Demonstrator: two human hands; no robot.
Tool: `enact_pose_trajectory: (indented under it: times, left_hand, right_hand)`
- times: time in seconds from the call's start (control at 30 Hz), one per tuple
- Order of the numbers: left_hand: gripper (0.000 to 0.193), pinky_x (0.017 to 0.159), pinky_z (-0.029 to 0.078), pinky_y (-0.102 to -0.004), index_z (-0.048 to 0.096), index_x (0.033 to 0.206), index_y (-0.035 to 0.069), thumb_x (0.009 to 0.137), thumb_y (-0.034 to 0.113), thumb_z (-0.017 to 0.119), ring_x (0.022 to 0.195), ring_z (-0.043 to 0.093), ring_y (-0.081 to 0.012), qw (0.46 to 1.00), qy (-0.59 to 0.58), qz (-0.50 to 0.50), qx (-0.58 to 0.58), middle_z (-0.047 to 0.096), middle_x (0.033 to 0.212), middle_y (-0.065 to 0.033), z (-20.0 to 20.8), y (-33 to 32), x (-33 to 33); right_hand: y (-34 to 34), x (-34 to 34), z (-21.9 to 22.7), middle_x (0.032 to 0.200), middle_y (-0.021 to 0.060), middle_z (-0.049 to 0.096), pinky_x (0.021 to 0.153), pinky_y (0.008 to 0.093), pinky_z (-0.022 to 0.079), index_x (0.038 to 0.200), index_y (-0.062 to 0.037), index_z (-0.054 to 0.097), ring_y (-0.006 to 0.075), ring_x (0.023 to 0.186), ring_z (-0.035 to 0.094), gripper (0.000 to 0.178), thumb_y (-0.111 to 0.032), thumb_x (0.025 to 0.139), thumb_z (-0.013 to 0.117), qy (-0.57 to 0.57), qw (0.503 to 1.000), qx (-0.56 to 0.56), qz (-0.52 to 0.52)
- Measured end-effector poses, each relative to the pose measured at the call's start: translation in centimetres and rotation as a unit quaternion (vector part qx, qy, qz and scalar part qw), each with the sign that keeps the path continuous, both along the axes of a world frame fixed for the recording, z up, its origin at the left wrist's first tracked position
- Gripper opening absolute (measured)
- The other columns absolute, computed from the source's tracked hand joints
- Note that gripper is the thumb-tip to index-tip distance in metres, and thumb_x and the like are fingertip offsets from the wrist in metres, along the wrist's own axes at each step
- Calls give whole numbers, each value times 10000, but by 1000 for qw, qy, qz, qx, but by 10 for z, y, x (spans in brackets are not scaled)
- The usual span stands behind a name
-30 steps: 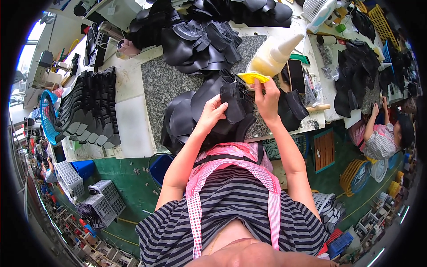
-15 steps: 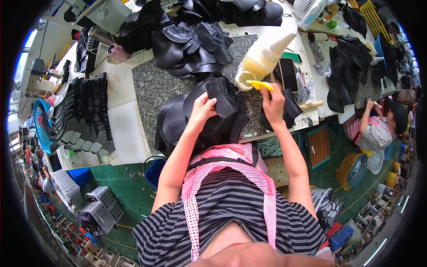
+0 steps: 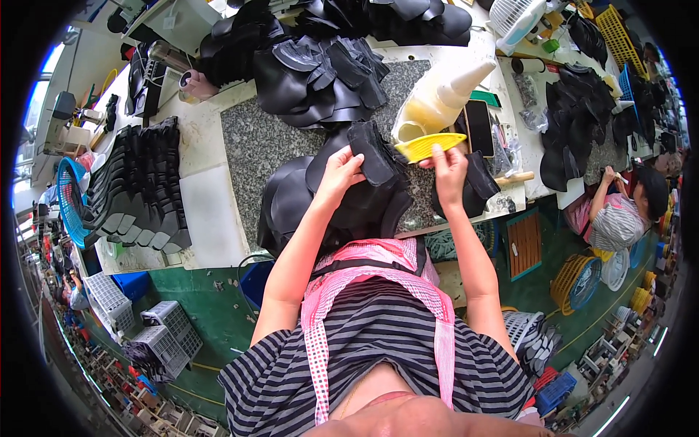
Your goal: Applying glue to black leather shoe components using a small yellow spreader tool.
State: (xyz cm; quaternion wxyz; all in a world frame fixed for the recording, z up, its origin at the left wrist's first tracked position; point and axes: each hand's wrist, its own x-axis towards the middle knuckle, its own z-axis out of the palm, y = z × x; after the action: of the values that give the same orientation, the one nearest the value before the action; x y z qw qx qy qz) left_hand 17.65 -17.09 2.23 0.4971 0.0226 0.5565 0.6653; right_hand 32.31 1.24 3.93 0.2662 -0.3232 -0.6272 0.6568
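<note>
My left hand [image 3: 339, 175] pinches the edge of a curved black leather piece [image 3: 375, 154], raised above a pile of black leather pieces [image 3: 287, 200]. Between the fingers of my right hand [image 3: 450, 173] is a yellow-handled brush [image 3: 433, 148], its broad ribbed handle slanting and its dark tip close to the leather piece; I cannot tell if they touch. Just behind the brush lies a whitish plastic bottle [image 3: 445, 91], tilted, with a cut opening facing me and a yellowish stain inside. Another black piece [image 3: 480, 175] is by my right wrist.
A speckled stone slab [image 3: 244, 138] covers part of the white table. More black leather pieces [image 3: 320, 80] are heaped behind. Stacked black parts [image 3: 138, 189] stand at left. A phone [image 3: 478, 127] lies right of the bottle. A co-worker [image 3: 619, 211] sits at far right.
My right hand has drawn the brush away from the bottle's opening and turned it, so its broad yellow side shows. The leather piece in my left hand stays nearly in place.
</note>
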Motion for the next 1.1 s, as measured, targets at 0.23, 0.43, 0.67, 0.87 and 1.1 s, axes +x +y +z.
enact_pose_trajectory:
  times: [0.23, 0.43, 0.67, 0.87, 1.1]
  left_hand:
    - [257, 864, 562, -346, 594, 1228, 46, 988, 115, 534, 956, 675, -153, 1000, -7, -21, 13, 679, 1084, -47, 6, 4, 2]
    - [241, 847, 571, -350, 588, 1204, 35, 989, 96, 498, 941, 680, -159, 997, -39, 22, 60, 677, 1067, -53, 4, -4, -4]
    - [237, 866, 567, -377, 577, 1207, 44, 992, 96, 493, 994, 677, -187, 995, -50, 20, 88, 670, 1125, -69, 4, -1, 4]
    - [232, 853, 571, -364, 572, 1208, 61, 992, 99, 498, 1000, 680, -192, 992, -66, 36, 99, 671, 1127, -61, -7, -5, 5]
    - [213, 827, 575, -334, 588, 1184, 63, 984, 102, 528, 953, 695, -182, 991, -98, 4, 87, 684, 1099, -65, 2, -8, 4]
  right_hand:
    - [-13, -57, 9, 774, 132, 611, 609, 374, 483, 937, 25, 634, 312, 709, 632, 88, -46, 935, 584, 0, 946, 323, 40]
    - [-13, 14, 29, 764, 96, 625, 591, 323, 484, 953, 15, 646, 235, 678, 630, 66, 11, 908, 598, -7, 920, 347, 181]
    - [-28, 13, 36, 796, 94, 667, 640, 319, 501, 997, 3, 675, 226, 727, 652, 114, 10, 908, 603, 9, 915, 392, 94]
    - [-25, 56, 25, 730, 91, 641, 581, 306, 484, 892, 21, 669, 203, 643, 642, 82, 7, 913, 591, -44, 939, 332, 78]
    - [-28, -7, 17, 773, 103, 626, 580, 306, 494, 905, 23, 636, 204, 651, 666, 48, -5, 919, 600, 11, 942, 333, 39]
